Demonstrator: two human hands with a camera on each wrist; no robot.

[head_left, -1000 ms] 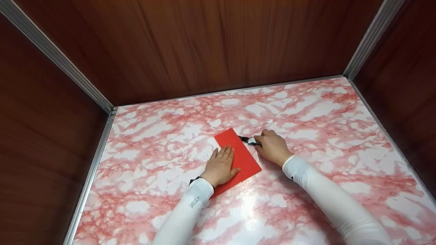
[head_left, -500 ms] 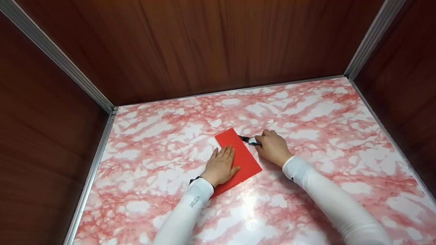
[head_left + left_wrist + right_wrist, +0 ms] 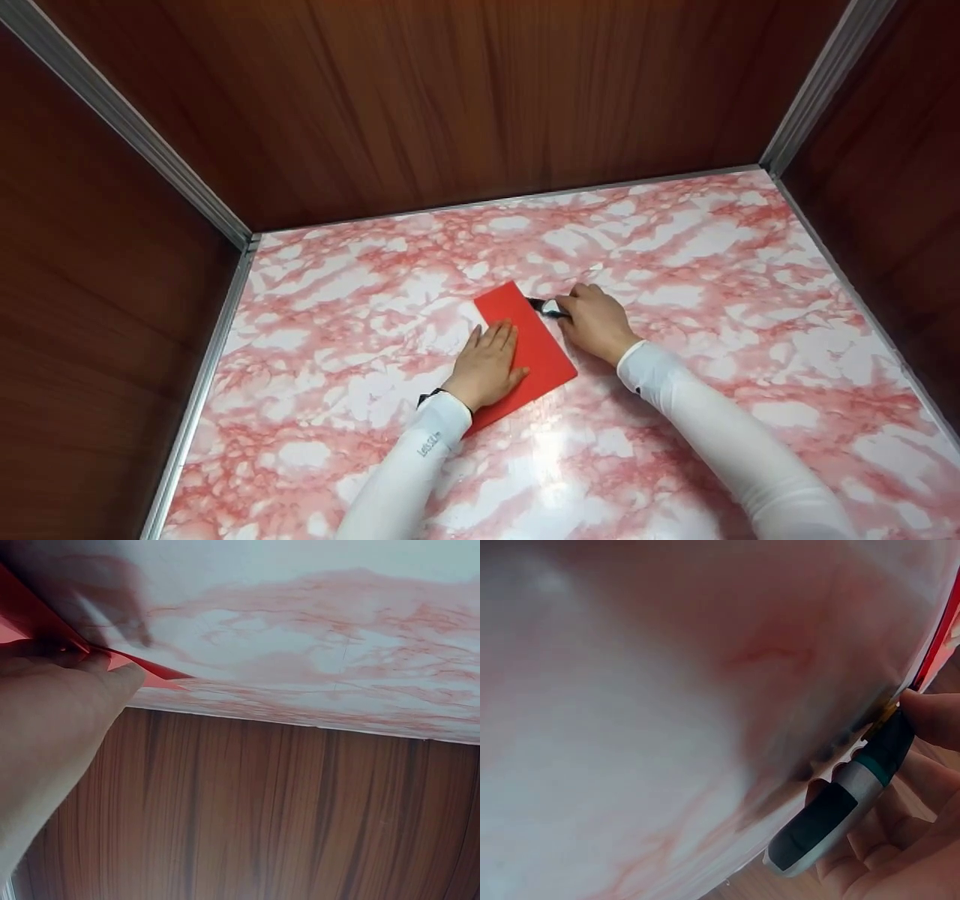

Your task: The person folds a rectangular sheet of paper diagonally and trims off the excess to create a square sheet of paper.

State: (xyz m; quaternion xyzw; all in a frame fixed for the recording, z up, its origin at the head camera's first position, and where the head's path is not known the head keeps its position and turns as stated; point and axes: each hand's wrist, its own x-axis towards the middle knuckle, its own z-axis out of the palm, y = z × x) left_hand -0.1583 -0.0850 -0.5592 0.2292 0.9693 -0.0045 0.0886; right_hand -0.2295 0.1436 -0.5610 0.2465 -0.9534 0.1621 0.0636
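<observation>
A folded sheet of red paper (image 3: 534,339) lies slanted on the marbled tabletop. My left hand (image 3: 486,367) rests flat over its left part, fingers straight and close together. In the left wrist view, the paper's edges (image 3: 161,675) stand up a little beside the fingertips. My right hand (image 3: 600,321) is to the right of the paper and grips what looks like a utility knife (image 3: 821,821), with a dark and grey rounded handle. In the head view, its dark front end is right at the paper's upper right edge. The blade itself is hidden.
The red and white marbled tabletop (image 3: 337,322) is edged with metal strips. Brown wood-grain panels (image 3: 420,105) stand at the back and both sides, joined by metal corner posts (image 3: 806,90).
My right hand has shifted slightly left with the knife, whose handle has turned a little. My left hand stays in place on the paper.
</observation>
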